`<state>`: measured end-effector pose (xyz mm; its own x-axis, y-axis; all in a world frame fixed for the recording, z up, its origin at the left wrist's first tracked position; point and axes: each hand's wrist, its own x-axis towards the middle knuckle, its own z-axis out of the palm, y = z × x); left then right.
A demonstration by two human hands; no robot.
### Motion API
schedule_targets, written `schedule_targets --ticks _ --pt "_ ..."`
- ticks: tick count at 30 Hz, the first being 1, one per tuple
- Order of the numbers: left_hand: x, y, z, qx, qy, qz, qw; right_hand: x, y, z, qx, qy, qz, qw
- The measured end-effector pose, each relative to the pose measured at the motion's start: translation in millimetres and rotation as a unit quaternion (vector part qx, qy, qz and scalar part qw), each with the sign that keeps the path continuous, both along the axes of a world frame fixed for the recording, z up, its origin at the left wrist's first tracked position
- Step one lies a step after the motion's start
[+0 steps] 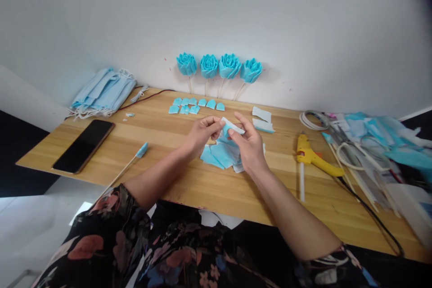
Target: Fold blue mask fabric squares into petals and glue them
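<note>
- Left hand (201,134) and right hand (248,143) each pinched one end of a white-blue fabric strip (231,127), fingers pressed together, above the cut fabric pile (221,154) mid-worktop.
- Risk: the thin strip could slip or tear if I pulled unevenly; glue gun (312,156) lay just right, its cord could snag.
- Wooden worktop (189,189), white wall, four blue roses (218,66) far side.
</note>
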<state>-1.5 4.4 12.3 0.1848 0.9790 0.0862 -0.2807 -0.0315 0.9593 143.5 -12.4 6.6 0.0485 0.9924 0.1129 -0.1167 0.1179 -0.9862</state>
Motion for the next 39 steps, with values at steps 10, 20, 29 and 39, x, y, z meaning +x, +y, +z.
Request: schedule_targets --ticks 10,20,29,39 --pt "1.7 -1.0 0.8 -0.027 0.062 -0.040 0.997 3.4 5.6 -4.1 0.020 0.006 -0.026 0.999" --pt "3.6 -2.0 -2.5 -0.015 0.102 -0.053 0.993 4.8 7.0 -3.9 0.032 0.015 -0.027 0.999" --pt "5.9 -2.4 -2.5 -0.019 0.075 -0.007 0.997 4.7 6.8 -2.1 0.040 0.007 -0.007 0.999" --pt "3.4 -0.7 -7.9 -0.015 0.119 -0.027 0.992 4.8 6.3 -2.5 0.044 0.000 -0.029 0.999"
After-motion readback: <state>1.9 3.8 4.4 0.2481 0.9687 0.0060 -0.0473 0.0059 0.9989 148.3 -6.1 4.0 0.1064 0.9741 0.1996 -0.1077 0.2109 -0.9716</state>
